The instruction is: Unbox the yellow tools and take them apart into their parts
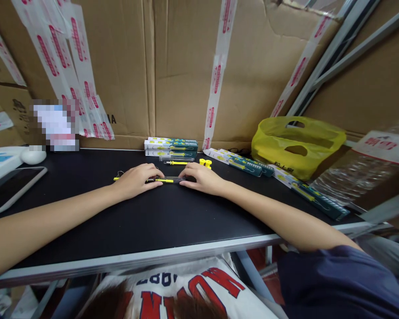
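Observation:
Low over the black table, my left hand [138, 179] is closed around a thin yellow-and-black rod [168, 180], whose yellow end with a fine wire sticks out to the left. My right hand [201, 178] pinches a narrow clear plastic tube with a dark end [175, 178], in line with the rod. The rod seems to lie partly in the tube; the fingers hide where they meet. Just behind the hands lie a second yellow rod [177, 163] and another clear tube [168, 158]. Small yellow spool-shaped pieces [205, 163] sit beyond my right hand.
Slim green-and-white boxes are stacked [171, 147] at the back, and more boxes [239, 163] lie to the right. A yellow plastic bag [286, 146] and a large clear bottle [359, 164] stand far right. A phone [15, 190] lies left. Cardboard [182, 66] walls the back.

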Demonstrator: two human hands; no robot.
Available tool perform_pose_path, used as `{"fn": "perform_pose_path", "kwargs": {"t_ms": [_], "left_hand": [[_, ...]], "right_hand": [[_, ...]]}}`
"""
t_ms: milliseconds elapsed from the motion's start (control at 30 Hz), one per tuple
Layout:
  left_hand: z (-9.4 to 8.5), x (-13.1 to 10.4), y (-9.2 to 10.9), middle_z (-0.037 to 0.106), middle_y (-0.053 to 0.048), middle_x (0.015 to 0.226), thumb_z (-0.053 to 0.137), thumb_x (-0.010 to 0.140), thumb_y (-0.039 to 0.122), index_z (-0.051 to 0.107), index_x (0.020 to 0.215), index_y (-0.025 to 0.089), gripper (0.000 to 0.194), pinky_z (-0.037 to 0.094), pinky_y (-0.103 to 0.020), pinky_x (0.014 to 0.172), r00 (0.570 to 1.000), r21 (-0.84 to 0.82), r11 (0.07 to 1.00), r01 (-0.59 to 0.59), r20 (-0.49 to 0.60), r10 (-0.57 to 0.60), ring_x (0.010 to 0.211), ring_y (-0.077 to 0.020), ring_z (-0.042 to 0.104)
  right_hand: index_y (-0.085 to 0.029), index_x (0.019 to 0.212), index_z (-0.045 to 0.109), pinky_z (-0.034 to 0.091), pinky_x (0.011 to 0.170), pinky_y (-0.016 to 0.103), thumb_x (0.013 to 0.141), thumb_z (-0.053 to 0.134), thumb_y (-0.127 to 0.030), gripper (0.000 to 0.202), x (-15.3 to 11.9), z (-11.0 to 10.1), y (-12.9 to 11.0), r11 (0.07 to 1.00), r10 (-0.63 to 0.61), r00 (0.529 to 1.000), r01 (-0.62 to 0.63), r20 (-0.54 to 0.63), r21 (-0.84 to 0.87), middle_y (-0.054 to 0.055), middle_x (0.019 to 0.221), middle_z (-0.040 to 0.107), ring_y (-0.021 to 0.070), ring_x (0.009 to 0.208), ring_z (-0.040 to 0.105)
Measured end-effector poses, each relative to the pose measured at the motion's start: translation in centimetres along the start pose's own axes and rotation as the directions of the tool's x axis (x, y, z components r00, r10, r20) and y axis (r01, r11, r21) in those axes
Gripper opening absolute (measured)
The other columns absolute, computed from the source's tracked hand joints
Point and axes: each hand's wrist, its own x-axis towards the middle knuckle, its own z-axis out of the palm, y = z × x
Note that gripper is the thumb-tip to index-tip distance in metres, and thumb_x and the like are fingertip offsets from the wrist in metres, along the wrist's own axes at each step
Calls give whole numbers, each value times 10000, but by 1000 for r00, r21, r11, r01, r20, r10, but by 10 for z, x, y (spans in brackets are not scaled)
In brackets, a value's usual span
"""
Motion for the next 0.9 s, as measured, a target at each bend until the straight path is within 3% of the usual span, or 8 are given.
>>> {"fn": "perform_pose_path", "kwargs": {"t_ms": [367,900], "left_hand": [[2,0,-2,586,-45,941,417,884,486,582,946,213,325,434,-317,759,992,26,992,126,-17,-126,905,-214,566],[-3,-2,4,627,-20,993,394,920,453,527,1021,230,279,430,-289,699,990,2,990,139,17,-139,816,-191,601]], "right_hand": [[-175,962,631,413,773,297,839,613,-297,174,-3,-15,31,990,85,995,-89,-42,-105,68,930,594,196,872,534],[-169,951,618,410,738,282,824,617,-278,168,-4,-18,30,991,88,995,-92,-42,-101,61,907,602,186,847,545]]}}
